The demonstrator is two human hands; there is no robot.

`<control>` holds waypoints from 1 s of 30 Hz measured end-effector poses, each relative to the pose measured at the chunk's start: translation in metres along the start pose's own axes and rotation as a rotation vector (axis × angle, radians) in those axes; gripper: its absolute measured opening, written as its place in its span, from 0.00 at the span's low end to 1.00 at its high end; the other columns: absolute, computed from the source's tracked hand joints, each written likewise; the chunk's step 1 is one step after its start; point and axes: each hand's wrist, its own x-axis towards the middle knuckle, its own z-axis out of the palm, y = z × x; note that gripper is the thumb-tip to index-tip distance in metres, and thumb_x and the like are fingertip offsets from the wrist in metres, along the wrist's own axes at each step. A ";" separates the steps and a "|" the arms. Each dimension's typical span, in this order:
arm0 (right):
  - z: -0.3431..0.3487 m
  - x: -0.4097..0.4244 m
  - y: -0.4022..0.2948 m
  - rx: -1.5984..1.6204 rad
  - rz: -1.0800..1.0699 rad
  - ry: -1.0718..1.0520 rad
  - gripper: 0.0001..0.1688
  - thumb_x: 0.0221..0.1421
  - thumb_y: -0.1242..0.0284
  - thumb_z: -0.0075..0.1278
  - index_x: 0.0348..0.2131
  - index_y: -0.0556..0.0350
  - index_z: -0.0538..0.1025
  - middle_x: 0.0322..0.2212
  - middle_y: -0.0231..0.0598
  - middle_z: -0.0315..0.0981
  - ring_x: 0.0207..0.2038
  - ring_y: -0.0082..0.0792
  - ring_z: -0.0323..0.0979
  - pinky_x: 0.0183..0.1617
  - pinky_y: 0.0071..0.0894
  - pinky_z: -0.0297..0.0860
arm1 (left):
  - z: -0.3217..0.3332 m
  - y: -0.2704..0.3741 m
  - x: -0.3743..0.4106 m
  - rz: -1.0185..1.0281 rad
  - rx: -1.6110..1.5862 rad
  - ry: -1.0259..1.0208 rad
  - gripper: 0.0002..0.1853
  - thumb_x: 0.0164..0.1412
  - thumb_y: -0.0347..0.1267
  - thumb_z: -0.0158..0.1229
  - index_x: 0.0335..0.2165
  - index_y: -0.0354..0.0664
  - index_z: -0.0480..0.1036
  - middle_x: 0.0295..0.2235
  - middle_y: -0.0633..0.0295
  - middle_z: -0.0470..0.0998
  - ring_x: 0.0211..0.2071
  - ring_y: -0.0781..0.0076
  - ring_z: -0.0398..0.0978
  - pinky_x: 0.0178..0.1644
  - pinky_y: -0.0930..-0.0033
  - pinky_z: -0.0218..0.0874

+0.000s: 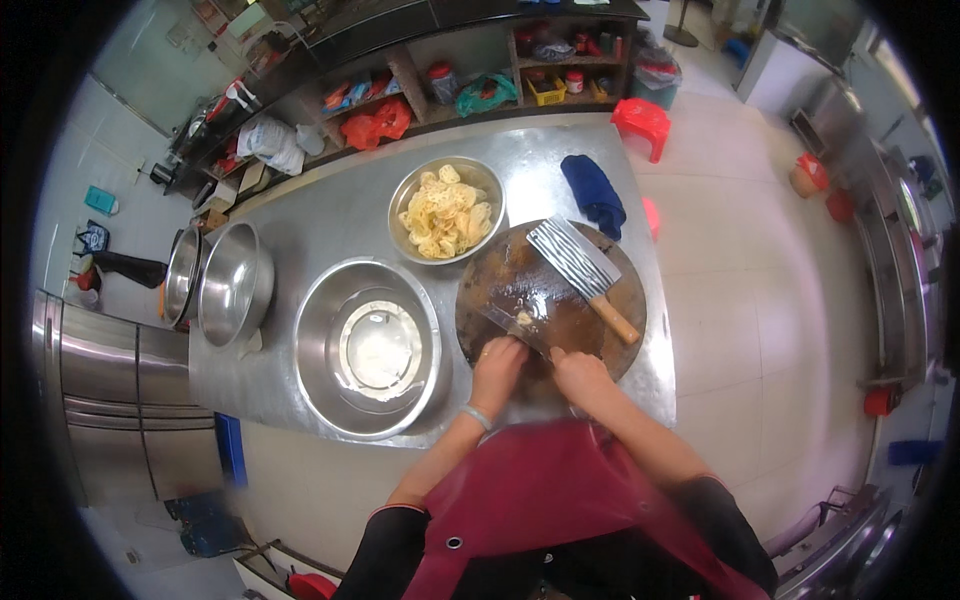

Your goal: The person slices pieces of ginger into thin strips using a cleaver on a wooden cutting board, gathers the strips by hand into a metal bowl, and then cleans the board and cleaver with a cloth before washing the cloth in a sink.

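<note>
My right hand (583, 377) is closed around the handle end of a knife (517, 331), whose blade points up and left over the round wooden chopping block (487, 277). At the block's near left side, my left hand (501, 367) has its fingers bent down beside the blade; what they touch is hidden. A small pale food piece (524, 318) lies just beyond the knife. On the block's right rests a cleaver (576, 259) with a striped blade and wooden handle. A steel bowl (395, 225) behind the block holds pale yellow, lacy food slices (446, 210).
Left of the block stands a large steel basin (315, 345) with clear liquid. More steel bowls (232, 285) stand tilted at the left of the metal table (330, 225). A dark blue cloth (592, 191) lies behind the block. A red plastic stool (643, 120) is on the floor beyond.
</note>
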 end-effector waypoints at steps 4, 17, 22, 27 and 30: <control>-0.021 -0.037 -0.001 0.020 0.027 -0.068 0.13 0.53 0.75 0.48 0.40 0.64 0.70 0.23 0.57 0.76 0.28 0.58 0.78 0.32 0.56 0.73 | 0.005 -0.008 -0.011 -0.017 -0.008 -0.005 0.15 0.50 0.22 0.63 0.39 0.37 0.77 0.42 0.51 0.76 0.46 0.46 0.73 0.51 0.53 0.67; -0.001 0.012 -0.005 0.032 0.041 -0.115 0.10 0.56 0.77 0.42 0.37 0.66 0.71 0.26 0.62 0.78 0.30 0.58 0.79 0.34 0.54 0.74 | 0.008 -0.008 -0.007 -0.023 0.012 0.006 0.12 0.53 0.25 0.63 0.39 0.41 0.76 0.38 0.53 0.77 0.42 0.50 0.74 0.47 0.55 0.67; -0.032 -0.022 -0.009 0.067 0.039 -0.115 0.10 0.57 0.77 0.42 0.38 0.66 0.71 0.24 0.60 0.77 0.29 0.58 0.79 0.34 0.56 0.74 | 0.011 -0.011 -0.013 -0.070 -0.020 0.016 0.13 0.53 0.25 0.63 0.39 0.39 0.76 0.38 0.52 0.77 0.42 0.48 0.73 0.48 0.54 0.66; -0.038 -0.044 -0.010 0.028 0.067 -0.203 0.11 0.57 0.78 0.42 0.38 0.67 0.70 0.24 0.59 0.77 0.29 0.59 0.79 0.34 0.55 0.74 | 0.017 -0.011 -0.016 -0.093 -0.065 0.095 0.17 0.47 0.22 0.64 0.39 0.36 0.76 0.41 0.50 0.76 0.44 0.44 0.73 0.48 0.53 0.66; -0.035 -0.039 -0.010 0.044 0.047 -0.177 0.10 0.56 0.77 0.42 0.37 0.67 0.71 0.24 0.59 0.77 0.29 0.58 0.79 0.33 0.54 0.75 | 0.015 -0.015 -0.017 -0.091 -0.054 0.080 0.17 0.47 0.22 0.65 0.39 0.36 0.75 0.40 0.50 0.76 0.43 0.44 0.73 0.47 0.53 0.66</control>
